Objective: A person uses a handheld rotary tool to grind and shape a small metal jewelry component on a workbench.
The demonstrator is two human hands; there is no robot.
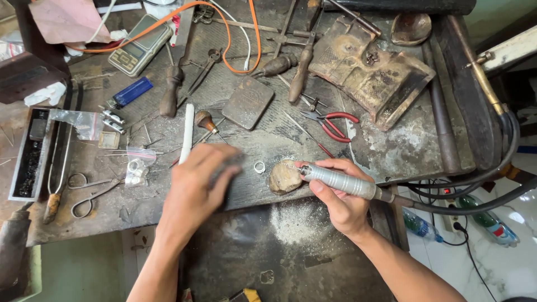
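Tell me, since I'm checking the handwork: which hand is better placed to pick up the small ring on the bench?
Probably the left hand: it holds nothing visible, and its fingertips are right beside the ring. The right hand is gripping the rotary handpiece by the wooden peg.

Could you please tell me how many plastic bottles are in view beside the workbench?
2. One bottle with a blue label lies on the pale floor just under the bench's right edge; a green-tinted bottle lies further right, beneath the black hoses. Others may be hidden under the bench.

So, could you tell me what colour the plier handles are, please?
Red, on the pliers; seen in the head view.
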